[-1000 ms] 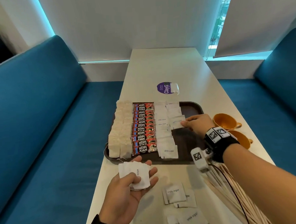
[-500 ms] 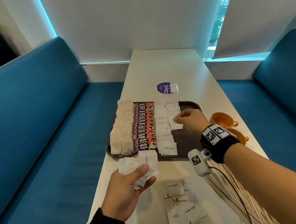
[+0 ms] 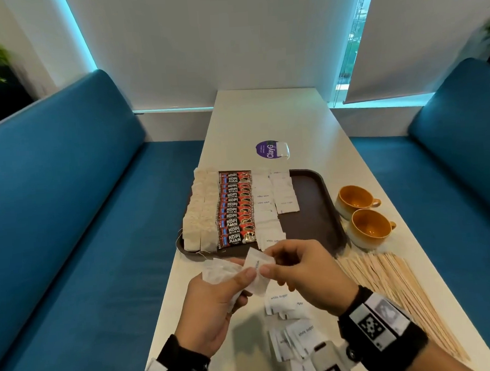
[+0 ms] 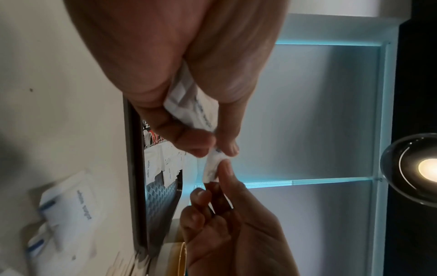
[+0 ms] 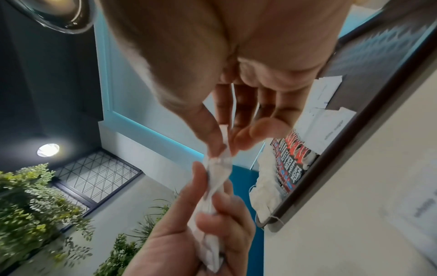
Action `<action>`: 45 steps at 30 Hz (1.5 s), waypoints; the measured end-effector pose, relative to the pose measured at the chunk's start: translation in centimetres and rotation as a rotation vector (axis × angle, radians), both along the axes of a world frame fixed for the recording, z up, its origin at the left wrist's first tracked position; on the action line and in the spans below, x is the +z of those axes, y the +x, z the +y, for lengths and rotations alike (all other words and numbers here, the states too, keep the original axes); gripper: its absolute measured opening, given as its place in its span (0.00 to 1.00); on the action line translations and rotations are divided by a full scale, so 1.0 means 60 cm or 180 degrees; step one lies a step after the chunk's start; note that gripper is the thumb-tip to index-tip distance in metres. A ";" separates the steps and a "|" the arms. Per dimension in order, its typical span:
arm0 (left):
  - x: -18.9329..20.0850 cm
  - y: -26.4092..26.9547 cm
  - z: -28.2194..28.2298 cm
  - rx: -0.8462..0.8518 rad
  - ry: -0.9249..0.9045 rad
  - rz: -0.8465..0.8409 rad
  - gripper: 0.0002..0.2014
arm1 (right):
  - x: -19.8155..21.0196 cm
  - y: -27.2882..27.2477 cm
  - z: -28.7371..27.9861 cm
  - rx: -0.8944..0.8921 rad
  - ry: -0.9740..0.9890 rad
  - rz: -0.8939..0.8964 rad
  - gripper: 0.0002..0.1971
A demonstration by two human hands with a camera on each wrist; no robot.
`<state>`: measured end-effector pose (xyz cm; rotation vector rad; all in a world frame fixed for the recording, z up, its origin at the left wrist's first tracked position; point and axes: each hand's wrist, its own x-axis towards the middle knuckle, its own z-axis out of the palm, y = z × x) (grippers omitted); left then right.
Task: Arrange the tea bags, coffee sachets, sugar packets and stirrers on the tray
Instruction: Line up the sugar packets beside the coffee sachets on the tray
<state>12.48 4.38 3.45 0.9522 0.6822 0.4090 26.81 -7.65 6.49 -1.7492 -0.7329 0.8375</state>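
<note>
A dark brown tray [image 3: 313, 210] holds a row of tea bags [image 3: 200, 213], a row of red coffee sachets [image 3: 235, 208] and two columns of white sugar packets [image 3: 270, 204]. In front of the tray my left hand [image 3: 215, 297] grips a stack of sugar packets [image 3: 222, 271]. My right hand [image 3: 296, 270] pinches the top packet [image 3: 256, 262] of that stack between thumb and forefinger; the pinch also shows in the right wrist view on the packet [image 5: 223, 149]. Wooden stirrers [image 3: 399, 288] lie on the table at the right. Loose sugar packets [image 3: 290, 322] lie below my hands.
Two orange cups [image 3: 361, 216] stand right of the tray. A purple round sticker [image 3: 267, 149] with a small clear holder lies beyond the tray. The white table [image 3: 268, 116] is narrow, with blue benches [image 3: 69, 211] on both sides.
My right hand has left the sugar column on the tray and come back to the stack in my left hand, where it now pinches the top packet. The left hand has risen slightly.
</note>
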 end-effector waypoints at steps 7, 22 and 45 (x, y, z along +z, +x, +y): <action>-0.017 0.017 0.017 0.0090 -0.0051 0.0143 0.18 | 0.004 0.047 0.025 0.0818 -0.0343 -0.0289 0.10; -0.058 0.040 0.053 0.0213 -0.1089 -0.0077 0.18 | -0.123 0.332 0.132 -0.0980 -0.1666 -0.0618 0.13; -0.019 0.024 0.022 0.0233 -0.1067 -0.0189 0.15 | -0.032 0.125 0.026 -0.0722 -0.0078 0.0479 0.13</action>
